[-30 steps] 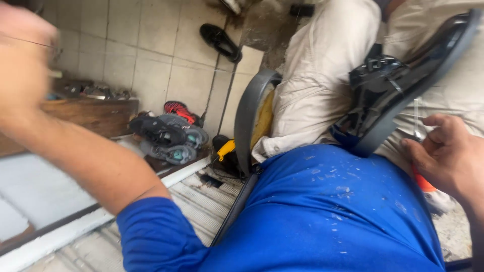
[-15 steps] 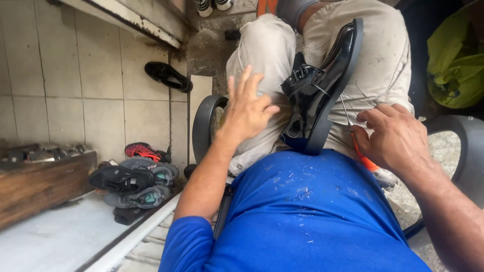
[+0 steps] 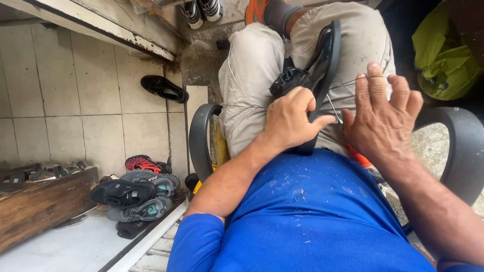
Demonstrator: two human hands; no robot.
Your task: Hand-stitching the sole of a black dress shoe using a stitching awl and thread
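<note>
A black leather shoe (image 3: 315, 65) lies sole-side toward me between my knees, on beige trousers. My left hand (image 3: 292, 118) grips its lower end, thumb pressed along the sole edge. My right hand (image 3: 380, 113) is just right of the shoe with fingers spread. A thin thread (image 3: 353, 80) runs from the sole to its fingertips. A metal awl or needle (image 3: 334, 111) sticks out between the two hands, its orange handle (image 3: 360, 157) showing under my right palm. How the right hand holds it is hidden.
I sit in a dark plastic chair (image 3: 199, 136). A pile of sneakers (image 3: 138, 194) lies on the left by a wooden box (image 3: 43, 201). One black shoe (image 3: 164, 88) rests on the tiled floor. A yellow-green bag (image 3: 443, 50) is at the upper right.
My left hand came down from the upper left, passed over my thigh and closed on the shoe. My right hand lifted from the thread and spread its fingers. The view tilted down.
</note>
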